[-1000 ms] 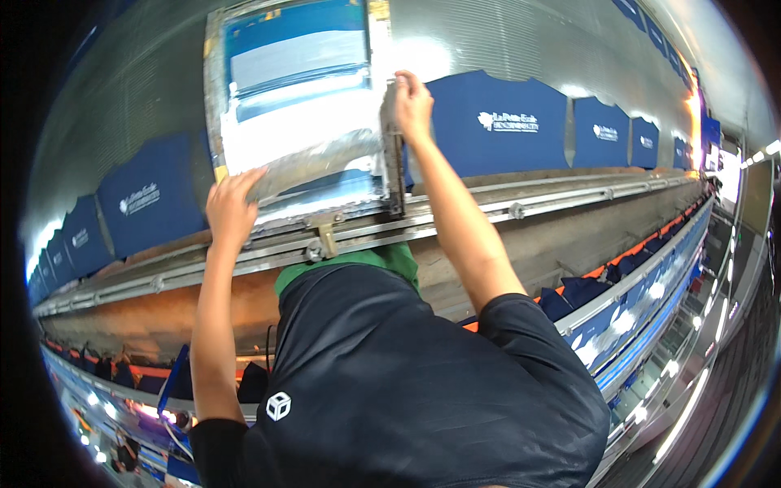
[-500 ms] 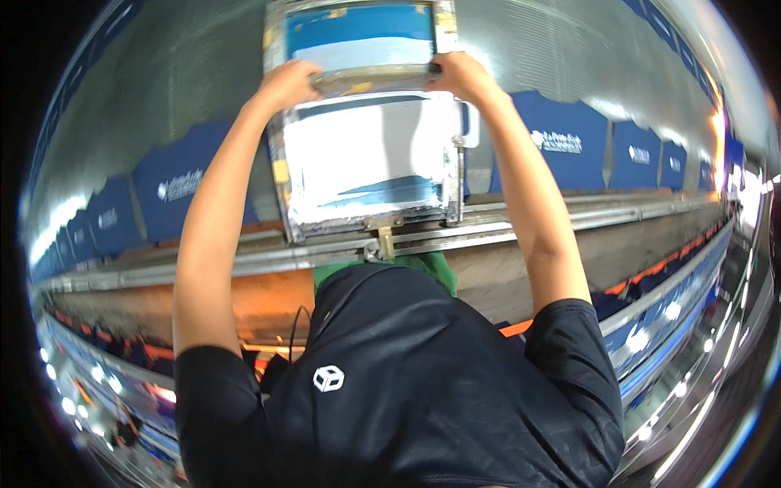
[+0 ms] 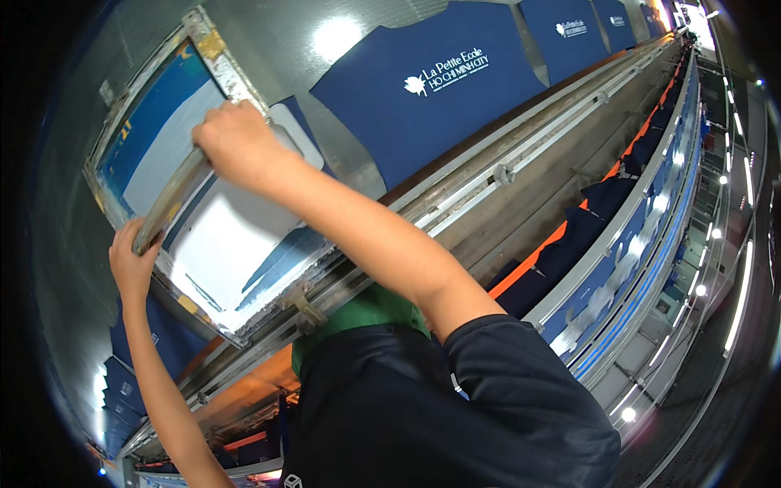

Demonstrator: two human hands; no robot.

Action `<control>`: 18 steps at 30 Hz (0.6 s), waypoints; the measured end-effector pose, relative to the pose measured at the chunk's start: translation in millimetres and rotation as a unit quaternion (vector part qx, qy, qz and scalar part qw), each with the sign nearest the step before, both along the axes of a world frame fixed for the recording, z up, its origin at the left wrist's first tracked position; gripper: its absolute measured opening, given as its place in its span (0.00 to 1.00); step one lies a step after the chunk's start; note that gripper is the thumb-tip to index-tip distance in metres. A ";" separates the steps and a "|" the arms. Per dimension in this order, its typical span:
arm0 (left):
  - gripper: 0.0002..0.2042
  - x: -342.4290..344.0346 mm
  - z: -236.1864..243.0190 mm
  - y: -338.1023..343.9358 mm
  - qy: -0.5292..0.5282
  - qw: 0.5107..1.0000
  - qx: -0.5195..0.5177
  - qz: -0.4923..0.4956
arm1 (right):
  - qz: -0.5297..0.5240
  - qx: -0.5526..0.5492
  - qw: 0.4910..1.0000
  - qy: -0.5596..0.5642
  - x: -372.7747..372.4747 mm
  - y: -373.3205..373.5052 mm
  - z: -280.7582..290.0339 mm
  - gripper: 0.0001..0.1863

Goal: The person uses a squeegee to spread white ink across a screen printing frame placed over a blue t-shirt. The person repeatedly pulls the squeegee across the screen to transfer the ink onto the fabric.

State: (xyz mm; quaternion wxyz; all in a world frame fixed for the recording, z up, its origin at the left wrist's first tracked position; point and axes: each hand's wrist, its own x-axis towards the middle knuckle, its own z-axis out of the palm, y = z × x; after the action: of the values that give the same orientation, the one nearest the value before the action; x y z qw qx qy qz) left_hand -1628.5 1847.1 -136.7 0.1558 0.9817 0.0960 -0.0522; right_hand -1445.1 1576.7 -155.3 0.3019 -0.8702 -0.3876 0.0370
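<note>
My left hand point(image 3: 133, 256) and my right hand point(image 3: 240, 145) grip the two ends of a long squeegee point(image 3: 177, 193), fingers closed around it. The squeegee lies across the middle of a screen printing frame point(image 3: 213, 50), whose rim is worn and smeared with ink and bits of yellow tape. White ink point(image 3: 232, 232) covers much of the mesh on my side of the blade. Beyond the blade the mesh shows a pale band and a blue area point(image 3: 154, 114). My fingers partly hide the squeegee's ends.
Navy fabric pieces point(image 3: 488, 81) with white prints lie in a row on the long grey table point(image 3: 277, 32). A metal rail point(image 3: 480, 195) runs along its near edge, with a small clamp point(image 3: 303, 307) by the frame. Right of it are an orange strip point(image 3: 561, 232) and hanging dark fabric.
My view has turned to the right, so the frame now appears tilted at the left. Both hands stay on the squeegee, which remains across the frame's middle.
</note>
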 end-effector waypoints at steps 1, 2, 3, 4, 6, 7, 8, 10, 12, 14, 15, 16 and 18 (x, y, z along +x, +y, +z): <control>0.18 -2.2 -0.9 4.8 0.003 1.000 -0.004 -0.002 | 0.004 0.016 1.000 0.005 -1.3 -0.5 1.6 0.04; 0.18 -1.8 1.1 12.8 0.005 1.000 -0.007 -0.005 | 0.006 0.033 0.999 0.008 -0.1 0.2 6.3 0.04; 0.18 -0.2 1.9 10.7 0.010 1.000 -0.012 -0.007 | 0.010 0.027 1.000 0.011 -0.1 0.2 4.1 0.04; 0.17 1.3 3.8 5.2 0.005 1.000 0.007 -0.013 | 0.013 0.022 1.000 0.015 0.5 1.2 2.0 0.04; 0.16 0.3 4.1 5.9 0.008 0.999 0.042 -0.027 | 0.024 0.024 0.999 0.024 3.7 1.7 3.5 0.04; 0.15 -0.9 4.8 9.4 0.010 0.998 0.059 -0.034 | 0.029 0.033 0.999 0.030 5.0 1.2 6.1 0.04; 0.14 -4.8 5.7 10.3 0.002 0.998 0.056 -0.042 | 0.039 0.040 0.998 0.037 4.2 -0.6 7.7 0.04; 0.14 -2.4 0.9 6.6 0.040 0.999 0.021 -0.003 | 0.042 0.042 0.997 0.056 5.2 -1.9 1.5 0.05; 0.15 0.5 0.1 3.9 0.050 0.999 0.002 0.020 | 0.054 0.025 0.994 0.092 4.7 7.7 -5.8 0.12; 0.16 -1.2 -1.2 7.3 0.048 0.998 0.029 0.003 | 0.048 0.040 0.993 0.097 2.5 7.4 -8.9 0.09; 0.16 -4.5 -1.6 10.9 0.047 0.998 0.042 -0.004 | 0.045 0.046 0.993 0.100 2.9 6.2 -6.5 0.08; 0.17 -10.0 -2.9 16.5 0.050 0.998 0.045 0.004 | 0.051 0.036 0.994 0.094 2.9 3.6 -5.0 0.10; 0.19 -14.2 -5.5 20.5 0.052 0.997 0.051 0.016 | 0.069 0.029 0.992 0.104 5.3 -1.3 -3.5 0.10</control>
State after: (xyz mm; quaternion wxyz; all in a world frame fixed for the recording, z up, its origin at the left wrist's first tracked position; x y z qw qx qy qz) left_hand -1642.6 1867.7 -142.2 0.1012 0.9827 0.1218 -0.0962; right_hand -1439.8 1575.4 -158.8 0.3624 -0.8238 -0.4140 0.1362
